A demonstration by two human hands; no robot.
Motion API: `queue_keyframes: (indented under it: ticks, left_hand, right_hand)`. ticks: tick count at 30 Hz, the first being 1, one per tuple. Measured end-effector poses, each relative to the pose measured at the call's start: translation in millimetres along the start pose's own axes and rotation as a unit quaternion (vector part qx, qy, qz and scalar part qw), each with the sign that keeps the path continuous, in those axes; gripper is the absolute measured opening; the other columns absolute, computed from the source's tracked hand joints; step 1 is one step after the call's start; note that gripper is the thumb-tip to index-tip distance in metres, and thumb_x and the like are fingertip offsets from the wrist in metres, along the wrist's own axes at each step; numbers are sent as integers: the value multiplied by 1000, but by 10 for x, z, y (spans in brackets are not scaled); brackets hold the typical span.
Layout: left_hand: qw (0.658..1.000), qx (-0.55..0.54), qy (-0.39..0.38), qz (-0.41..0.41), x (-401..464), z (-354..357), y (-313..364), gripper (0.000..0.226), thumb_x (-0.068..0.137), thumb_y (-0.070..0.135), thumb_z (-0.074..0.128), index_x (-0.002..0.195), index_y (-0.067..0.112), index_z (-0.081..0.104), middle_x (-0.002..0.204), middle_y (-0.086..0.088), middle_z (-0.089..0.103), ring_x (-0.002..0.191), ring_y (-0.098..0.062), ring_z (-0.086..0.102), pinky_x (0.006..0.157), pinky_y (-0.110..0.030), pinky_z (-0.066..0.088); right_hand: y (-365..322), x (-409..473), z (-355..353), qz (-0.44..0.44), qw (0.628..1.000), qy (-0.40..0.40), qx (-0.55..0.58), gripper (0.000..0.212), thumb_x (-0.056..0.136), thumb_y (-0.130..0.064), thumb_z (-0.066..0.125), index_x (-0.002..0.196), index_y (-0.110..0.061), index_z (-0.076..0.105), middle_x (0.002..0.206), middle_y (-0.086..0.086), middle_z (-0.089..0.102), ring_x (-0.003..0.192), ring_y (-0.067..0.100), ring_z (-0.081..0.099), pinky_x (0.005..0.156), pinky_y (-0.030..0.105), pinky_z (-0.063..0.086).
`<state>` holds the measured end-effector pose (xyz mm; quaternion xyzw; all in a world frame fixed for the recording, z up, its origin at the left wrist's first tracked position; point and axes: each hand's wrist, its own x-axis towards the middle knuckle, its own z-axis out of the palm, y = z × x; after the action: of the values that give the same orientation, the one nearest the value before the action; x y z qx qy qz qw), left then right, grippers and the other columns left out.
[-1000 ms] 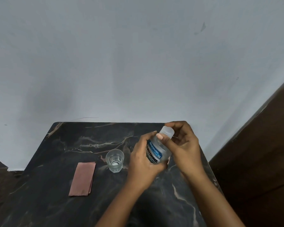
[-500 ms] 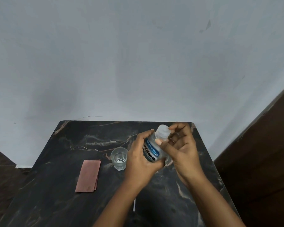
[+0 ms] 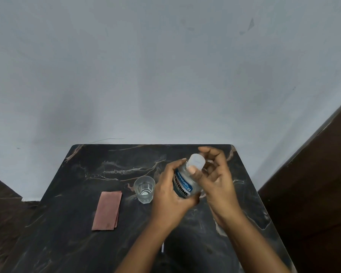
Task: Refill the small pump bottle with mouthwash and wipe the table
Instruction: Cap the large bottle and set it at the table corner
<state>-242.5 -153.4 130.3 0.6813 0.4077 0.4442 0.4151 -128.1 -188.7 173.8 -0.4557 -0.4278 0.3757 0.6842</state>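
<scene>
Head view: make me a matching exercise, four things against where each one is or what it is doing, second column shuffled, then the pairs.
Things:
1. mouthwash bottle
2. glass
3. folded cloth
4. right hand

States:
A. lies flat on the table, left of the rest
B. fingers on the cap
C. stands upright beside the left hand
D. tilted, held in the left hand

Pairs: 1-D, 2-C, 3-A, 4-B

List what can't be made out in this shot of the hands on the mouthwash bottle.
Head view only:
- mouthwash bottle: its lower body and base are covered by the left hand; liquid level unreadable.
- cap: the right hand wraps it, so whether it is loosened cannot be told.
- glass: too clear to tell whether it holds any liquid.
- small pump bottle: not in view.
- table: near edge cut off by the frame's bottom.
</scene>
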Motion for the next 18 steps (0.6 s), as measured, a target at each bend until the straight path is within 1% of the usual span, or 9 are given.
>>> queue_keyframes:
  ticks: [2,4,7,9,11,13,15,17,18]
  left_hand:
    - [1000,-10,-4,1,17,-15,-35,76,61,29,84,126,43,47,121,14,63,112,-10,64,90,-38,58]
    - [1000,-25,-17,-2,39,-51,-72,76,60,25,84,125,41,48,121,14,63,112,-13,65,90,-40,58]
    - [997,-45,-56,-2,63,-122,-123,78,61,18,85,127,37,48,121,12,64,113,-13,65,92,-38,58]
    - [998,-42,-57,-3,73,-128,-136,78,61,20,85,127,38,48,120,13,63,113,-13,65,91,-37,59]
    - [999,-34,-30,-3,69,-96,-125,76,59,25,85,124,42,49,119,14,63,111,-11,66,89,-39,59]
    - [1000,-17,-6,-4,55,-52,-107,75,59,33,84,123,45,48,120,15,63,112,-11,64,89,-39,58]
    - [1000,-6,-11,-4,38,-18,-114,74,60,39,83,123,46,47,120,16,61,115,-11,61,89,-37,57]
    - [999,-21,-30,-11,27,-6,-126,72,61,37,84,122,45,47,120,15,62,114,-11,62,88,-39,58]
    - [999,-28,-34,-12,28,-11,-129,71,61,35,85,121,44,47,119,15,62,113,-10,63,88,-38,59]
  right_hand:
    - [-1,5,-28,-2,998,-49,-36,40,90,-25,62,129,-21,56,119,-9,65,112,9,63,87,23,53]
    - [0,19,-66,-13,991,-95,-94,39,98,-23,51,137,-20,52,128,-5,63,122,14,58,95,25,51]
    - [-21,75,-90,-56,970,-113,-207,40,97,-23,53,137,-23,53,120,-5,61,118,16,60,96,30,52]
    - [-18,101,-81,-74,966,-92,-230,35,93,-25,59,128,-21,60,113,-6,62,109,17,63,90,37,56]
    - [2,91,-31,-81,969,-47,-230,32,88,-32,63,118,-21,64,108,-6,64,104,17,65,86,41,57]
    - [49,58,41,-76,972,12,-220,30,81,-36,70,108,-22,65,103,-3,66,99,18,67,84,42,58]
    - [92,33,94,-55,977,69,-192,32,76,-33,80,99,-22,63,97,2,67,94,20,68,82,46,58]
    - [105,37,79,-31,979,79,-184,37,71,-34,83,96,-21,60,95,4,67,91,23,68,82,47,57]
    - [100,46,52,-15,983,59,-171,40,70,-34,83,99,-20,59,97,5,67,93,23,67,84,46,57]
